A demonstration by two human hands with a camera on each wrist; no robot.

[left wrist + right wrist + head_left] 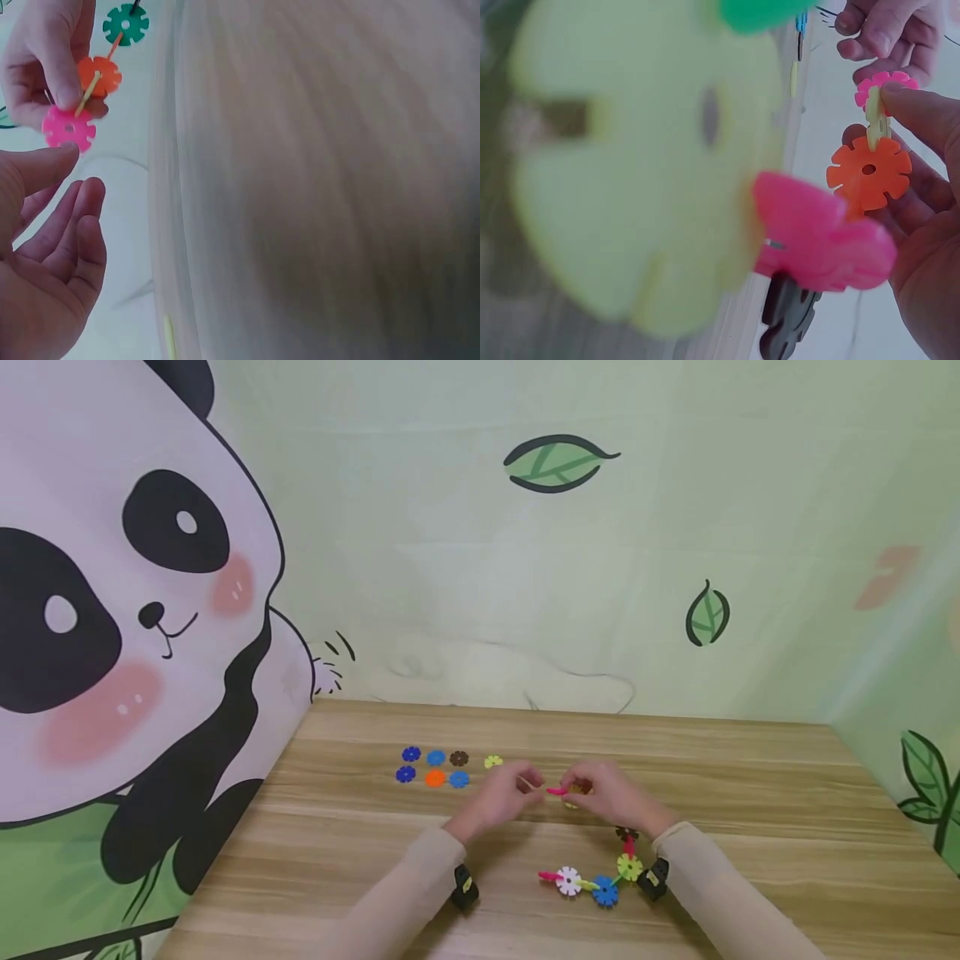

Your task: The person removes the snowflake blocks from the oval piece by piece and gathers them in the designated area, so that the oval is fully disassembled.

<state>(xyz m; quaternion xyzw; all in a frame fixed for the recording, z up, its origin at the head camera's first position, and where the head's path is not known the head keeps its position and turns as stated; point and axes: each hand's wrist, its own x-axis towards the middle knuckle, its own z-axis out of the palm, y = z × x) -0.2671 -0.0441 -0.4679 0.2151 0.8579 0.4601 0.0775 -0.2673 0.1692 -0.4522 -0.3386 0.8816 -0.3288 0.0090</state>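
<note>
My right hand (609,793) pinches one end of a chain of interlocking notched plastic discs. At that end sit a pink disc (69,130), an edge-on pale yellow disc (874,116) and an orange disc (870,171), the thumb right at the pink and yellow joint. From the hand, the chain runs down to the tabletop, where a blue disc (604,891) and a white disc (568,882) lie near its other end. My left hand (508,789) is beside the pink disc, fingers parted and loosely bent; its thumb overlaps the disc's edge in the left wrist view.
Several loose discs lie on the wooden table (337,827) left of the hands, among them an orange disc (435,778), a brown disc (459,758) and a yellow disc (492,762). Behind the table's far edge stands a printed backdrop (465,568) with a panda.
</note>
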